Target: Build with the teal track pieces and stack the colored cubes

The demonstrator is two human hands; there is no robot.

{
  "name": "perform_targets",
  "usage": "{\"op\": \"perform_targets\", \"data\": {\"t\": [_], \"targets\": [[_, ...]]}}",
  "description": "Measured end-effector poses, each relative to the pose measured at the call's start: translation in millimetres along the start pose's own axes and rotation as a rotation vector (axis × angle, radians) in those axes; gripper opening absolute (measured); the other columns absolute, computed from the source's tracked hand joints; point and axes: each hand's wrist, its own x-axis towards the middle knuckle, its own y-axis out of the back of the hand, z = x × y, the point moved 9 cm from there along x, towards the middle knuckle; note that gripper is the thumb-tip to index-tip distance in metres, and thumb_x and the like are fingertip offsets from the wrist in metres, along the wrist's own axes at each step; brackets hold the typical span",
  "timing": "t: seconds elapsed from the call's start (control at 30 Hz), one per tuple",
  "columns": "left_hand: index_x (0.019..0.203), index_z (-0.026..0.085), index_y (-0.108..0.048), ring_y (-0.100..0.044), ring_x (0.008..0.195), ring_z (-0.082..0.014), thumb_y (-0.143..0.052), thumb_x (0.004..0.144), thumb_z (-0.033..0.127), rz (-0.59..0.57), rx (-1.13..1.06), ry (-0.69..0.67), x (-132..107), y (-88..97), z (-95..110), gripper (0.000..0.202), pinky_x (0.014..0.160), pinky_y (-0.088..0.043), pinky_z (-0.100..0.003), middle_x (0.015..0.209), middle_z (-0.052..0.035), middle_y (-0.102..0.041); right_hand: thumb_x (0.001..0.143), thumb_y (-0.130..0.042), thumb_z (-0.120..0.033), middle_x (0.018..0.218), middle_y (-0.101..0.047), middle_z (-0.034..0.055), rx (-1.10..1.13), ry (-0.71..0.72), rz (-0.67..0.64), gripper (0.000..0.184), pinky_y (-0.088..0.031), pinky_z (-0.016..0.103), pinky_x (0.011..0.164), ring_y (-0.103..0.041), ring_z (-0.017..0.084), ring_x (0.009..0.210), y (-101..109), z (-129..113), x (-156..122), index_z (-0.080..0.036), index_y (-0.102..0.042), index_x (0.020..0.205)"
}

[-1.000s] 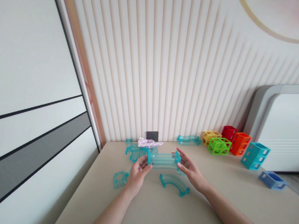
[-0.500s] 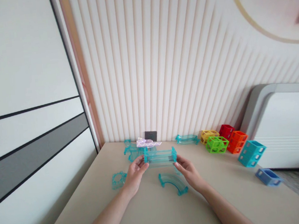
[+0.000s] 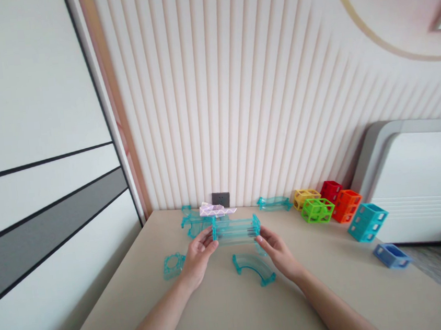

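Note:
Between my two hands a clear teal straight track piece (image 3: 236, 230) is held level above the table. My left hand (image 3: 197, 252) pinches its left end, thumb in front and fingers behind. At its right end my right hand (image 3: 275, 247) grips the same way. Below it a curved teal track piece (image 3: 254, 267) lies on the table. A square teal piece with a round hole (image 3: 173, 265) lies left of my left hand. Behind the held piece are more teal pieces (image 3: 195, 221), partly covered, and a folded lilac patterned item (image 3: 211, 209).
Another straight teal piece (image 3: 274, 203) lies by the wall. Toward the right stand yellow (image 3: 305, 197), green (image 3: 317, 210), red (image 3: 330, 191), orange (image 3: 347, 206), teal (image 3: 368, 222) and blue (image 3: 392, 256) open-frame blocks. A dark wall socket (image 3: 221, 200) sits just above the table's back edge.
The view has shifted slightly, so the blocks sit a little further left. Both hands keep the straight track piece in nearly the same position.

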Motion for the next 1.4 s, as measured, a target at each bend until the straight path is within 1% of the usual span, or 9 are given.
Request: {"op": "perform_targets", "data": {"t": [0.13,0.27,0.4,0.53,0.67,0.83,0.97,1.2,1.4], "targets": [[0.111,0.019,-0.072,-0.065,0.113,-0.0260,-0.088,0.067,0.037,0.008,-0.017,-0.008,0.0,0.4,0.1,0.051,0.102,-0.048,-0.038,0.119,-0.0114,-0.073,0.084,-0.066,-0.061,0.120,-0.071,0.0091,-0.010,0.003,-0.002,0.048,-0.043,0.046,0.107,-0.063,0.030,0.114,1.7,4.8,-0.3,-0.025,-0.070,0.117],[0.112,0.018,-0.072,-0.067,0.110,-0.0258,-0.087,0.069,0.036,-0.022,-0.018,-0.025,-0.7,-3.8,3.7,0.049,0.102,-0.048,-0.039,0.115,-0.0119,-0.074,0.087,-0.064,-0.058,0.124,-0.070,0.0093,-0.001,0.038,-0.025,0.047,-0.042,0.047,0.108,-0.063,0.030,0.115,0.3,2.6,-0.1,-0.025,-0.067,0.120],[0.114,0.019,-0.072,-0.066,0.111,-0.0255,-0.086,0.070,0.035,-0.039,-0.008,-0.024,-0.8,-3.9,3.0,0.049,0.100,-0.049,-0.037,0.115,-0.0115,-0.074,0.090,-0.062,-0.056,0.127,-0.068,0.0082,-0.004,0.050,-0.038,0.045,-0.042,0.047,0.110,-0.062,0.029,0.117,-0.4,-0.1,-0.6,-0.026,-0.066,0.123],[0.118,0.019,-0.072,-0.066,0.110,-0.0243,-0.086,0.070,0.036,-0.022,0.019,-0.018,-0.1,1.6,-1.2,0.052,0.098,-0.050,-0.034,0.117,-0.0115,-0.074,0.090,-0.062,-0.055,0.128,-0.068,0.0081,-0.008,0.045,-0.033,0.045,-0.041,0.048,0.110,-0.061,0.029,0.117,1.0,2.4,-1.1,-0.026,-0.065,0.125],[0.117,0.019,-0.072,-0.067,0.102,-0.0228,-0.087,0.069,0.037,-0.001,0.039,-0.014,0.5,6.0,-3.7,0.054,0.093,-0.051,-0.033,0.113,-0.0111,-0.075,0.091,-0.062,-0.054,0.128,-0.068,0.0081,0.010,0.051,-0.039,0.044,-0.041,0.047,0.110,-0.062,0.029,0.117,0.5,4.6,-0.9,-0.027,-0.066,0.124],[0.116,0.019,-0.073,-0.067,0.097,-0.0206,-0.088,0.067,0.039,0.005,0.047,-0.014,1.2,5.5,-2.0,0.055,0.089,-0.051,-0.030,0.109,-0.0097,-0.076,0.089,-0.063,-0.057,0.128,-0.068,0.0091,0.010,0.046,-0.049,0.047,-0.041,0.047,0.110,-0.063,0.029,0.116,-1.7,1.5,-0.2,-0.026,-0.066,0.123],[0.117,0.019,-0.073,-0.066,0.100,-0.0218,-0.087,0.068,0.041,0.004,0.058,-0.017,1.0,4.3,0.8,0.056,0.091,-0.050,-0.030,0.109,-0.0104,-0.076,0.089,-0.062,-0.058,0.128,-0.068,0.0091,0.005,0.045,-0.068,0.048,-0.042,0.046,0.109,-0.063,0.028,0.114,-3.6,-1.5,-0.6,-0.025,-0.066,0.123],[0.118,0.018,-0.071,-0.065,0.106,-0.0244,-0.085,0.070,0.040,0.000,0.069,-0.016,0.1,5.1,0.2,0.055,0.094,-0.050,-0.034,0.115,-0.0124,-0.074,0.092,-0.054,-0.060,0.118,-0.072,0.0086,-0.100,0.032,0.007,0.048,-0.046,0.045,0.103,-0.064,0.029,0.110,5.9,2.6,-2.5,-0.024,-0.069,0.120],[0.117,0.018,-0.072,-0.067,0.104,-0.0250,-0.087,0.067,0.040,0.002,0.063,0.002,-1.2,3.4,-1.4,0.057,0.094,-0.051,-0.035,0.113,-0.0125,-0.074,0.092,-0.054,-0.061,0.116,-0.072,0.0089,-0.124,0.016,0.049,0.048,-0.048,0.044,0.100,-0.065,0.029,0.105,8.9,4.2,-1.5,-0.022,-0.070,0.115]]}}
